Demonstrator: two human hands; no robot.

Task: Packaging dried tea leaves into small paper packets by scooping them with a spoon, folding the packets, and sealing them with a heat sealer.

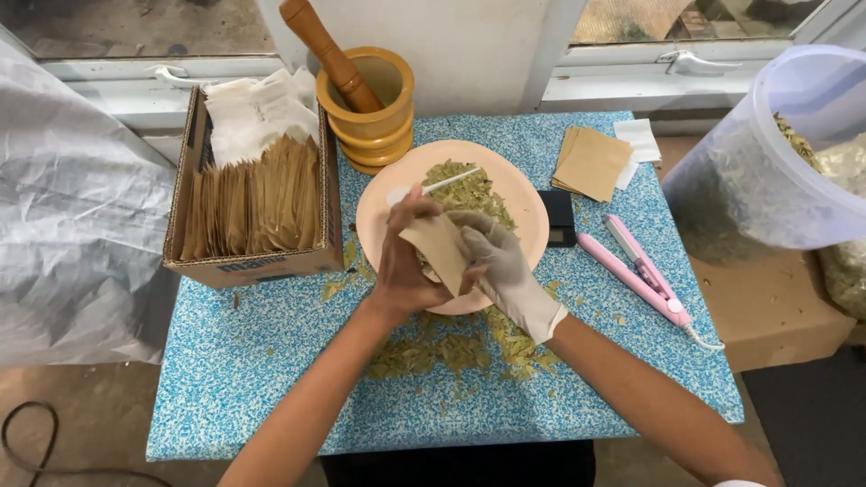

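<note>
My left hand [404, 266] is bare and grips a small brown paper pouch [439, 248] over a peach plate [523, 194]. The same hand also holds a thin white stick or spoon [449, 182] that points toward the heap of dried green leaves [469, 191] on the plate. My right hand [507, 266], in a whitish glove, holds the pouch from its right side. Both hands meet above the plate's near edge. More dried leaves [451, 347] lie scattered on the blue speckled table [271, 379] below my wrists.
A cardboard box [253, 261] of brown pouches and white papers stands at the left. A wooden mortar with pestle [370, 99] sits behind the plate. A small black scale [559, 216], a stack of brown pouches [591, 162], a pink sealing iron [640, 275] and a big plastic tub of leaves [767, 162] are at the right.
</note>
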